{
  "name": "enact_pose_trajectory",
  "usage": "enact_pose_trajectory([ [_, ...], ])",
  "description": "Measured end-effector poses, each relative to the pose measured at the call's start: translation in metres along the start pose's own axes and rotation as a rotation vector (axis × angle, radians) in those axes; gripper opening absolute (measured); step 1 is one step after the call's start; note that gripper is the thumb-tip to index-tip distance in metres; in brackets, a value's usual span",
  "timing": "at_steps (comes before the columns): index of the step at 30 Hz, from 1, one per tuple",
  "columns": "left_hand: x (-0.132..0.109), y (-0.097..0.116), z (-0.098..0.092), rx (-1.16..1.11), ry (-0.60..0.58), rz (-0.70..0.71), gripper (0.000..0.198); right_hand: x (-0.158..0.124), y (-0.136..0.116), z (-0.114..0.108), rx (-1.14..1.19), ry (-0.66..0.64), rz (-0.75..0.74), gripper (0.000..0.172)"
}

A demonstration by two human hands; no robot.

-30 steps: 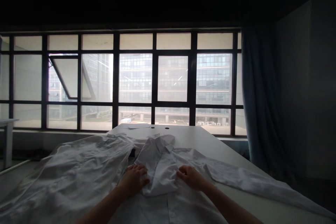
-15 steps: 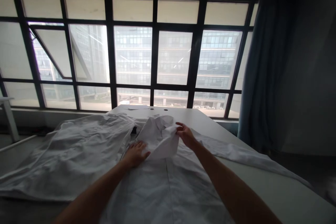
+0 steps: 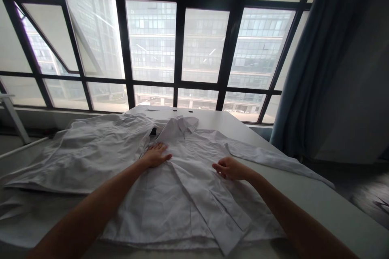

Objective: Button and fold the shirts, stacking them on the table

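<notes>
A white collared shirt point(image 3: 158, 206) is spread out on the table in front of me. Its one sleeve point(image 3: 209, 194) lies slantwise across the body, the cuff end close to the lower hem at the right. The other sleeve point(image 3: 273, 160) stretches out to the right over the tabletop. My left hand point(image 3: 156, 155) rests flat on the shirt's left shoulder area, fingers spread. Close by the folded sleeve, my right hand point(image 3: 229, 168) is low over the shirt with its fingers curled together; whether cloth is between them is hidden.
Another white garment point(image 3: 82, 153), wrinkled, lies on the left beside the shirt. The white table point(image 3: 212, 119) reaches toward a large framed window point(image 3: 152, 40). A blue curtain point(image 3: 291, 101) hangs at the right, and a white frame leg point(image 3: 18, 119) stands at the far left.
My right hand has come down and nearer from the collar. The sleeve it held up there now lies across the shirt front. My left hand stays on the shirt; the view tilts lower.
</notes>
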State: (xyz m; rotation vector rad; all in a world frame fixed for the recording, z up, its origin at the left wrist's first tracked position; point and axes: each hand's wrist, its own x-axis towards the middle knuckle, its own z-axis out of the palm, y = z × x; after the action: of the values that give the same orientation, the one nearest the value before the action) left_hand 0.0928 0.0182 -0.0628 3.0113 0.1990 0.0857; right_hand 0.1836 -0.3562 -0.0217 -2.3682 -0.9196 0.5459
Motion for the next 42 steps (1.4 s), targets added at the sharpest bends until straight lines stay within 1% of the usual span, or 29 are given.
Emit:
enact_pose_trajectory([
  [1, -0.001, 0.0, -0.001, -0.002, -0.014, 0.004, 0.082, -0.003, -0.007, 0.002, -0.062, -0.017, -0.018, 0.044],
  [3, -0.004, -0.001, -0.003, -0.007, -0.035, 0.01, 0.084, -0.009, -0.018, 0.005, -0.137, -0.038, -0.058, 0.036],
  [5, -0.004, -0.003, -0.005, -0.01, -0.053, 0.015, 0.085, -0.013, -0.026, 0.006, -0.154, -0.049, -0.085, 0.023],
  [7, 0.0, -0.003, -0.009, -0.007, -0.08, 0.031, 0.083, -0.014, -0.03, 0.007, -0.125, -0.037, -0.093, 0.016],
  [10, 0.019, 0.004, -0.018, 0.025, -0.098, 0.081, 0.072, -0.011, -0.029, 0.008, -0.002, -0.03, -0.053, 0.012],
  [13, 0.048, 0.022, -0.03, 0.095, -0.055, 0.178, 0.057, -0.007, -0.025, 0.009, 0.134, -0.021, 0.005, 0.009],
  [16, 0.078, 0.04, -0.04, 0.206, -0.026, 0.271, 0.053, -0.006, -0.021, 0.013, 0.204, 0.014, 0.042, 0.012],
  [18, 0.096, 0.046, -0.045, 0.261, -0.016, 0.3, 0.05, -0.005, -0.018, 0.016, 0.245, 0.028, 0.068, 0.018],
  [21, 0.114, 0.044, -0.047, 0.319, -0.009, 0.33, 0.035, -0.004, -0.013, 0.019, 0.304, 0.023, 0.08, 0.032],
  [24, 0.125, 0.036, -0.046, 0.35, 0.0, 0.341, 0.019, -0.003, -0.009, 0.021, 0.326, 0.012, 0.091, 0.042],
  [26, 0.128, 0.033, -0.044, 0.348, 0.017, 0.339, 0.011, -0.003, -0.01, 0.021, 0.325, 0.01, 0.103, 0.042],
  [28, 0.13, 0.032, -0.044, 0.346, 0.034, 0.332, 0.009, -0.005, -0.013, 0.019, 0.328, -0.014, 0.12, 0.036],
  [30, 0.132, 0.032, -0.048, 0.345, 0.058, 0.31, 0.012, -0.009, -0.017, 0.016, 0.338, -0.061, 0.139, 0.031],
  [31, 0.133, 0.032, -0.052, 0.346, 0.075, 0.295, 0.015, -0.011, -0.019, 0.013, 0.342, -0.082, 0.15, 0.032],
  [33, 0.134, 0.034, -0.06, 0.332, 0.136, 0.245, 0.022, -0.014, -0.021, 0.009, 0.347, -0.12, 0.179, 0.035],
  [36, 0.133, 0.036, -0.068, 0.294, 0.239, 0.153, 0.029, -0.017, -0.019, 0.002, 0.353, -0.14, 0.224, 0.036],
  [37, 0.131, 0.037, -0.068, 0.291, 0.259, 0.128, 0.029, -0.017, -0.017, 0.0, 0.345, -0.137, 0.238, 0.037],
  [39, 0.126, 0.037, -0.065, 0.304, 0.26, 0.099, 0.03, -0.018, -0.013, -0.004, 0.318, -0.113, 0.27, 0.043],
  [42, 0.112, 0.033, -0.051, 0.299, 0.239, 0.077, 0.043, -0.02, -0.009, -0.009, 0.275, -0.107, 0.292, 0.053],
])
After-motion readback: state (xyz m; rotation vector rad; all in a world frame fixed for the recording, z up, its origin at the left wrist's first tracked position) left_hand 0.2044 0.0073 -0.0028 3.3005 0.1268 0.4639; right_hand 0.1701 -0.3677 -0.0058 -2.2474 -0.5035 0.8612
